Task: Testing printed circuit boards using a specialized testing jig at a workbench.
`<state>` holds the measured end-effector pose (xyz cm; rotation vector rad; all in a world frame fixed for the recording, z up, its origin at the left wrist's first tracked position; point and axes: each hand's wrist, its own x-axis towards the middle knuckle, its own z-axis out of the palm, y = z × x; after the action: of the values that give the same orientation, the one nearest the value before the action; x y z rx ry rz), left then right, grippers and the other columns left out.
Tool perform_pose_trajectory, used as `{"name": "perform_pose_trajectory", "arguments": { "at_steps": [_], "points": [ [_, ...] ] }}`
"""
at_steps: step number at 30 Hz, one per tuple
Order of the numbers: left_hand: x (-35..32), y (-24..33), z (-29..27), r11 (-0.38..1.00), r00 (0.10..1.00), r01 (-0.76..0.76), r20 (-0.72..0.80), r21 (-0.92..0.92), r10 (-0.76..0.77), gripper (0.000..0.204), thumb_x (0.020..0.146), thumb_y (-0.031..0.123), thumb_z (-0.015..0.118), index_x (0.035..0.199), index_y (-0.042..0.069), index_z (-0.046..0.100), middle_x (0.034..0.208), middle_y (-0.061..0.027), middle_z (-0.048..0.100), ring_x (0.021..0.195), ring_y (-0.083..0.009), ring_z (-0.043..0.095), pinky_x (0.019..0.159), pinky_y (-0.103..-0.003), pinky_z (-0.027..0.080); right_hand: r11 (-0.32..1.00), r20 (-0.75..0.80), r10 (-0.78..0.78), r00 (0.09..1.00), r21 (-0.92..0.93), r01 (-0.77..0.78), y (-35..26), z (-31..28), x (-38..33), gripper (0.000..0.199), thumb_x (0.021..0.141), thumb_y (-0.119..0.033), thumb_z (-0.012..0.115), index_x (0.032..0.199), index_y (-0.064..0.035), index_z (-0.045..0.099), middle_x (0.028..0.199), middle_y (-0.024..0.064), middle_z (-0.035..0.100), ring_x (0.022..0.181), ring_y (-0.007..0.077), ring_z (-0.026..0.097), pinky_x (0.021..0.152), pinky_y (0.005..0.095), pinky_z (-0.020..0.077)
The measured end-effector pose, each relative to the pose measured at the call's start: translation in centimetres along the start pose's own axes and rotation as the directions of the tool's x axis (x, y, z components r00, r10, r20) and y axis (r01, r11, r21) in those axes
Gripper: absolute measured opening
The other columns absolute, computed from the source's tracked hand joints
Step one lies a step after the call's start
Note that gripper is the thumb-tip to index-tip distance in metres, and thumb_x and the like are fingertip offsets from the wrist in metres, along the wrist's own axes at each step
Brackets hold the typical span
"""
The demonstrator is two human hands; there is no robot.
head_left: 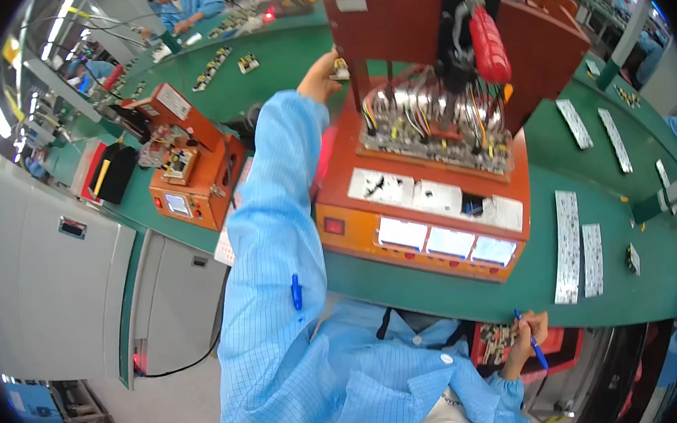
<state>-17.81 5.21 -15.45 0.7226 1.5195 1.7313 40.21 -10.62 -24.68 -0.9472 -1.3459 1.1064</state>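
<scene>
My left arm stretches forward past the left side of a large orange test machine. At its far end my left hand is closed around a small circuit board, partly hidden by the machine's upright. Low on the right, near the table's front edge, my right hand grips a blue pen. The machine carries a wired metal fixture, a red-handled toggle clamp above it, and lit displays on its front.
A smaller orange machine stands left, beside a black bin. White board panels lie right on the green table. Below my right hand sits a red tray of parts. Boards lie on the far table; people work beyond.
</scene>
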Motion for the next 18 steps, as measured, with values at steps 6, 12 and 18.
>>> {"name": "perform_pose_trajectory", "arguments": {
  "at_steps": [6, 12, 18],
  "points": [
    [-13.2, 14.1, -9.6, 0.222, 0.402, -0.409, -0.044, 0.885, 0.915, 0.030, 0.074, 0.016, 0.062, 0.101, 0.003, 0.060, 0.102, -0.0132, 0.059, 0.097, -0.0260, 0.055, 0.086, -0.037, 0.042, 0.963, -0.050, -0.113, 0.992, -0.250, 0.097, 0.1, 3.8, 1.0, 0.013, 0.081, -0.001, 0.051, 0.071, -0.0034, 0.042, 0.064, 0.0028, 0.043, 0.059, 0.0097, 0.041, 0.054, 0.0235, 0.0349],
    [-22.8, 19.2, -26.4, 0.229, -0.006, 0.013, -0.229, 0.973, 0.973, 0.015, 0.076, 0.016, 0.062, 0.086, 0.006, 0.063, 0.082, -0.0099, 0.058, 0.079, -0.0262, 0.055, 0.072, -0.038, 0.043, 0.885, -0.174, -0.269, 0.947, -0.433, 0.172, 3.3, 3.9, 1.0, 0.011, 0.083, -0.001, 0.051, 0.075, -0.0013, 0.044, 0.067, 0.0045, 0.045, 0.064, 0.0128, 0.044, 0.061, 0.0257, 0.0378],
    [-25.3, 4.4, -33.8, 0.386, 0.291, 0.099, -0.398, 0.917, 0.870, 0.016, 0.071, 0.021, 0.071, 0.079, 0.007, 0.068, 0.077, -0.0101, 0.060, 0.075, -0.0239, 0.058, 0.069, -0.035, 0.046, 0.897, -0.207, -0.255, 0.944, -0.415, 0.151, 2.4, 5.4, 1.4, 0.007, 0.083, 0.000, 0.050, 0.077, -0.0003, 0.046, 0.067, 0.0054, 0.047, 0.064, 0.0126, 0.046, 0.061, 0.0259, 0.0384]
  ]
}}
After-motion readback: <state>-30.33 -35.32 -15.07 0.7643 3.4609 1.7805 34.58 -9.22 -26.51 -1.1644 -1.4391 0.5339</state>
